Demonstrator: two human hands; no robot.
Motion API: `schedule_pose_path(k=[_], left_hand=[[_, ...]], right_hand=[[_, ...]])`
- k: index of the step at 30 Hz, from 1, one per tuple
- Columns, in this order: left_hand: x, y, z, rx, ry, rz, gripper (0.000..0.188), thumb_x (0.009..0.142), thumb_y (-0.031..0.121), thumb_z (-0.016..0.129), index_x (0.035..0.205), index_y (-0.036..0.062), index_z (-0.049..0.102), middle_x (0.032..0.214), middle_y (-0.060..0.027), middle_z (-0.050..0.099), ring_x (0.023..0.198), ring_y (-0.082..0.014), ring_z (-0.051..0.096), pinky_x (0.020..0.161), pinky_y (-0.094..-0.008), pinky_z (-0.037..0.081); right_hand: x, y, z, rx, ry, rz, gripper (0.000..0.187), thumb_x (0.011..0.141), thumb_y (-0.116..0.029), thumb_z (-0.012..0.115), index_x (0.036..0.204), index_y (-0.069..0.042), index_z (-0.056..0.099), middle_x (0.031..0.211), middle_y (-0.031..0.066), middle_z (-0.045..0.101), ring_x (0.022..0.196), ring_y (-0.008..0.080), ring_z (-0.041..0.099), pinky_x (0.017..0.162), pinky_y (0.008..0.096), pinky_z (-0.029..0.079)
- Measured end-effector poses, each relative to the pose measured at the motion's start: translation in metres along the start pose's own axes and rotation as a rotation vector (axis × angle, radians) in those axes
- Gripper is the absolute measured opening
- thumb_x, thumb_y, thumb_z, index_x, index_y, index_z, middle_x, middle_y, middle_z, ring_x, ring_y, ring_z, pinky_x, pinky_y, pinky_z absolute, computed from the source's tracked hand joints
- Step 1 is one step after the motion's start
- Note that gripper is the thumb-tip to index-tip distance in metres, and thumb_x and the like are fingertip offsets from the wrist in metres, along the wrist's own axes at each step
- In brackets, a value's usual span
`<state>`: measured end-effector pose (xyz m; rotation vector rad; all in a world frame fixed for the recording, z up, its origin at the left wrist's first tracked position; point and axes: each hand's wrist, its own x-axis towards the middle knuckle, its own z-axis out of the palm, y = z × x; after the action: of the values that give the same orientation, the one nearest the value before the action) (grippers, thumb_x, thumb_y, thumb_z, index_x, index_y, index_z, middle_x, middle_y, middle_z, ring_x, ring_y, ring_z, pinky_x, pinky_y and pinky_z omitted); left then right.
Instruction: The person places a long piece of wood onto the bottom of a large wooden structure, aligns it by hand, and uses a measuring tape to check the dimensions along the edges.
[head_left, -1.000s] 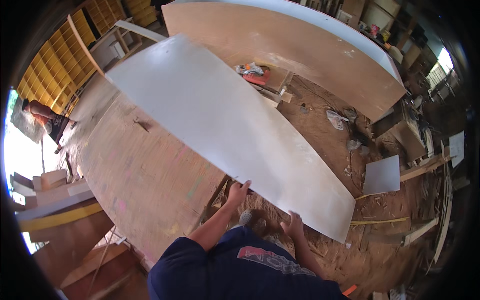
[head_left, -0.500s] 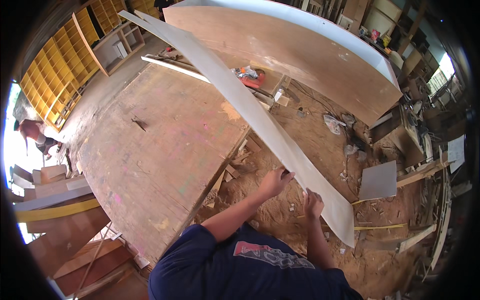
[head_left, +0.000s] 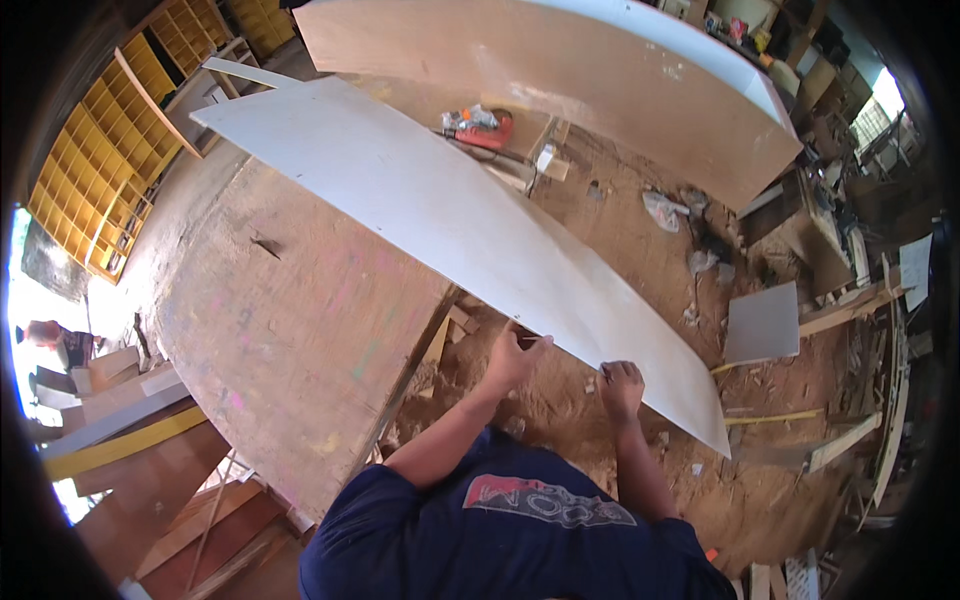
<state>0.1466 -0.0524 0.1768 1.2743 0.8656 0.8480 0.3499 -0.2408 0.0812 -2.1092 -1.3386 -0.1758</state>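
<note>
The left hand (head_left: 512, 364) and right hand (head_left: 622, 392) grasp the near edge of a long, thin white panel (head_left: 420, 200). Smooth, faintly glossy and narrowing toward its lower-right tip, it slants over the far part of a stained wooden tabletop (head_left: 300, 300).

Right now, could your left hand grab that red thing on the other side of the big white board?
Probably not: the left hand is at the near edge of the white board, and the red thing lies beyond the far edge, so the board is in between.
</note>
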Motion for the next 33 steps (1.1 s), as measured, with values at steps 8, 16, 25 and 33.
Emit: schedule_pose_path(k=[8, 16, 25, 33], left_hand=[[-0.018, -0.020, -0.061, 0.273, 0.023, -0.325, 0.040, 0.107, 0.031, 0.075, 0.103, -0.0082, 0.078, 0.076, -0.0055, 0.070, 0.074, -0.0099, 0.059, 0.067, -0.0358, 0.049], [-0.015, -0.031, -0.076, 0.463, 0.108, -0.272, 0.043, 0.105, 0.035, 0.075, 0.103, -0.0085, 0.077, 0.082, -0.0162, 0.077, 0.072, -0.0202, 0.067, 0.070, -0.0430, 0.052], [-0.009, -0.023, -0.099, 0.478, -0.206, -0.143, 0.037, 0.101, 0.032, 0.081, 0.112, -0.0033, 0.081, 0.097, -0.0144, 0.084, 0.092, -0.0212, 0.080, 0.085, -0.0372, 0.060], [0.022, -0.016, -0.047, 0.099, -0.314, 0.020, 0.023, 0.105, 0.019, 0.080, 0.112, -0.0036, 0.080, 0.099, -0.0057, 0.083, 0.093, -0.0103, 0.073, 0.086, -0.0301, 0.058]], right_hand=[[-0.037, -0.027, 0.041, 0.044, -0.131, 0.034, 0.021, 0.074, -0.006, 0.083, 0.090, -0.008, 0.069, 0.094, 0.0104, 0.073, 0.094, 0.0357, 0.070, 0.085, 0.0479, 0.058], [-0.059, -0.036, 0.062, -0.001, -0.169, 0.089, 0.019, 0.077, -0.007, 0.082, 0.090, -0.008, 0.069, 0.093, 0.0112, 0.072, 0.093, 0.0366, 0.070, 0.084, 0.0492, 0.058], [-0.046, -0.041, 0.040, 0.035, -0.136, 0.106, 0.020, 0.079, -0.007, 0.081, 0.099, -0.009, 0.075, 0.097, 0.0107, 0.075, 0.096, 0.0350, 0.072, 0.084, 0.0480, 0.061], [-0.012, -0.021, -0.013, 0.009, 0.038, 0.125, 0.008, 0.089, -0.010, 0.082, 0.096, -0.009, 0.080, 0.095, 0.0110, 0.078, 0.092, 0.0353, 0.074, 0.080, 0.0477, 0.061]])
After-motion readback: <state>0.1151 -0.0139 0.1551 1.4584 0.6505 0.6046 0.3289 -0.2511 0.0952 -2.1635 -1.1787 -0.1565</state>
